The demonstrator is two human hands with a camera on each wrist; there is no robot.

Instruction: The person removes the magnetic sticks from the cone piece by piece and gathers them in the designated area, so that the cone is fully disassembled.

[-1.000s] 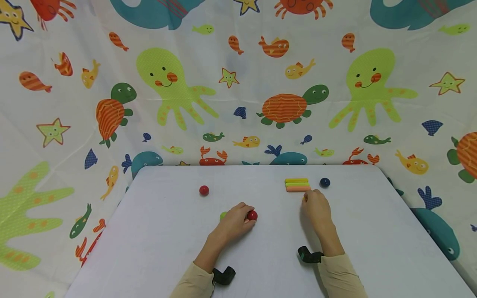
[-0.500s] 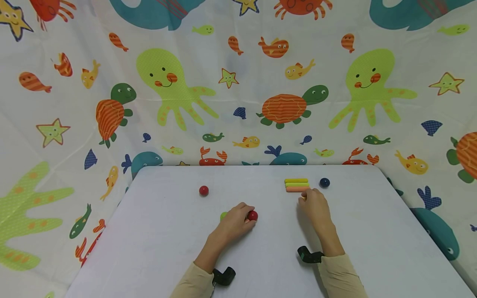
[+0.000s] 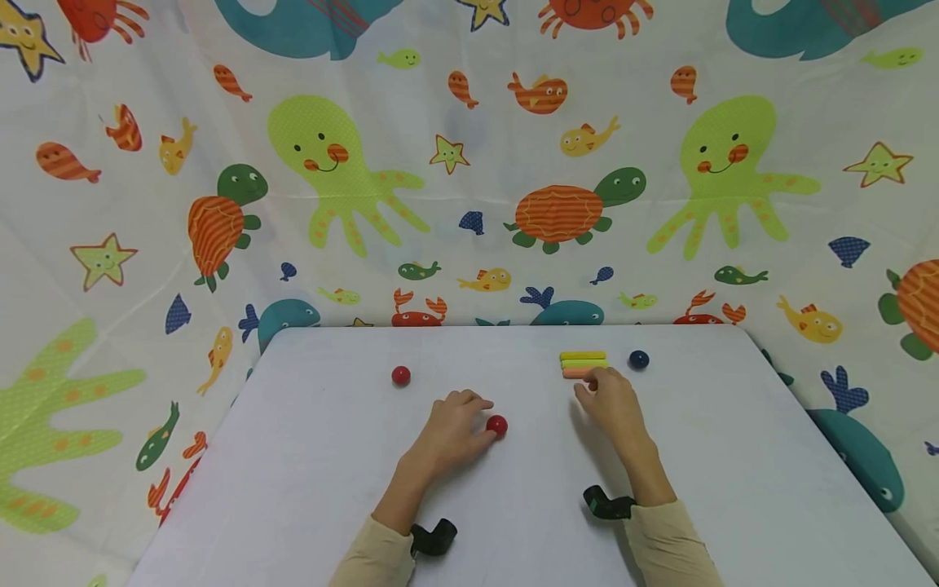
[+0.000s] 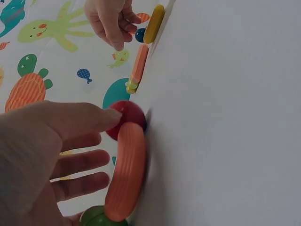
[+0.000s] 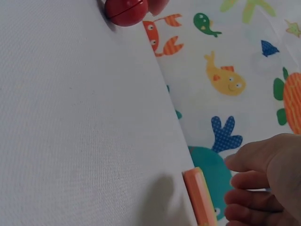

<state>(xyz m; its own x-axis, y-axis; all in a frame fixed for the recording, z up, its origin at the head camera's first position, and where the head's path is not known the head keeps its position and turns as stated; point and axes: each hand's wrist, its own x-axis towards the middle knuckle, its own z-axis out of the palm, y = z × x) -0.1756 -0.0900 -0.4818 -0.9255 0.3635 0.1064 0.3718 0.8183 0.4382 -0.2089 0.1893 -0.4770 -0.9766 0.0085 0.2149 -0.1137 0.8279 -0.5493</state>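
My left hand (image 3: 451, 432) is low over the table, fingers spread apart, thumb tip against a red ball (image 3: 496, 425). In the left wrist view, a curved, ridged orange stick (image 4: 126, 172) runs from that red ball to a green ball (image 4: 101, 216); in the head view the hand hides both stick and green ball. My right hand (image 3: 614, 405) hovers with loosely bent fingers and holds nothing. Just beyond its fingertips are yellow (image 3: 583, 355), yellow-green and orange (image 3: 575, 373) sticks, side by side. Another yellow stick (image 4: 154, 24) shows only in the left wrist view.
A second red ball (image 3: 401, 376) lies at the back left of the white table (image 3: 308, 456). A dark blue ball (image 3: 639, 359) sits right of the stick row. Behind the table's far edge hangs a cloth (image 3: 411, 204) printed with sea animals.
My left hand has shifted slightly left and spread its fingers off the red ball, now covering the green ball. My right hand has moved a little left, in front of the stick row.
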